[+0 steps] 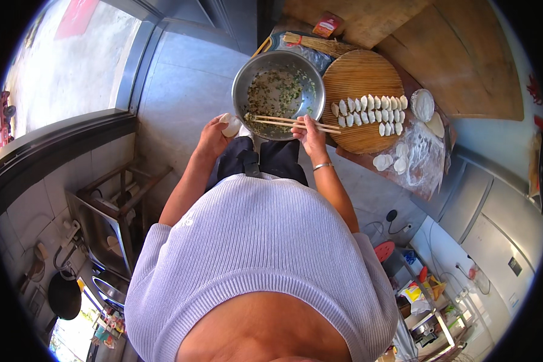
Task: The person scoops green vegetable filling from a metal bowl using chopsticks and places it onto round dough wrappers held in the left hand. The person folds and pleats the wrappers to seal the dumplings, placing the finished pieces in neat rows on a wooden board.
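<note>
Filling stage: right hand [311,136] pinching chopsticks [292,123] across the steel bowl [312,102] of green-flecked filling, left hand [214,136] cupped around a dough wrapper [231,125] beside the rim; next, seemingly, filling lifted onto it, finished dumplings [368,110] rowed on the round mat [356,72].

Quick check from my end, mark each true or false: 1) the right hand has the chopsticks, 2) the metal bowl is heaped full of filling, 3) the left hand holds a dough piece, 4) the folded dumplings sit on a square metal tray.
1) True: the right hand grips the chopsticks, which lie across the bowl's rim.
2) False: the metal bowl is nearly empty, only green-flecked scraps remain.
3) True: the left hand holds a white dough piece.
4) False: the folded dumplings lie in rows on a round woven mat.
</note>
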The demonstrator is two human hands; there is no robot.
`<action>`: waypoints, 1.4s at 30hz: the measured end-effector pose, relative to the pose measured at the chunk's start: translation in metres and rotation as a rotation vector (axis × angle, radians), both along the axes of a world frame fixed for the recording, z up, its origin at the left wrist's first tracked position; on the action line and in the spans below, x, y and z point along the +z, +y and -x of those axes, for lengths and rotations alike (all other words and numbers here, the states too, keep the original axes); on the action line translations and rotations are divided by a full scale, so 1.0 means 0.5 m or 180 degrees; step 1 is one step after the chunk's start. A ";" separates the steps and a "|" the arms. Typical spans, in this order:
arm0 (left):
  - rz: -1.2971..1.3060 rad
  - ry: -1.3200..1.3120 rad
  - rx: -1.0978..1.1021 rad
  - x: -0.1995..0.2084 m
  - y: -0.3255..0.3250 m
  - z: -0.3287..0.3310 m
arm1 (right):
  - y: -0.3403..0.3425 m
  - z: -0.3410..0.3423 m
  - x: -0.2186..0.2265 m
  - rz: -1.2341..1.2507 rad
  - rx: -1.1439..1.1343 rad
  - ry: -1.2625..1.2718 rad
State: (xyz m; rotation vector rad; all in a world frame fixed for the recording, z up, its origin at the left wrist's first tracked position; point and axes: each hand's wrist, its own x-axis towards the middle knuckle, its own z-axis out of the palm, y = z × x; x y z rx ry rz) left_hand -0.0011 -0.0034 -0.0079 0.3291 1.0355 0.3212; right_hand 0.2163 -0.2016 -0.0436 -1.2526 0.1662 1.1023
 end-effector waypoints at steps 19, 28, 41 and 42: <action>0.0067 0.0003 -0.0010 -0.005 -0.007 0.017 | 0.063 0.009 -0.024 0.0124 0.0786 -0.0900; 0.0041 -0.0014 -0.0091 -0.017 -0.008 0.004 | 0.032 -0.020 -0.001 -0.0024 0.0432 -0.0083; 0.0050 -0.0128 -0.0129 -0.032 -0.012 -0.008 | 0.012 -0.036 0.007 0.0317 0.0123 -0.0901; 0.0045 -0.0083 -0.0149 -0.030 -0.012 -0.012 | 0.024 -0.039 0.005 0.0353 0.0326 -0.1112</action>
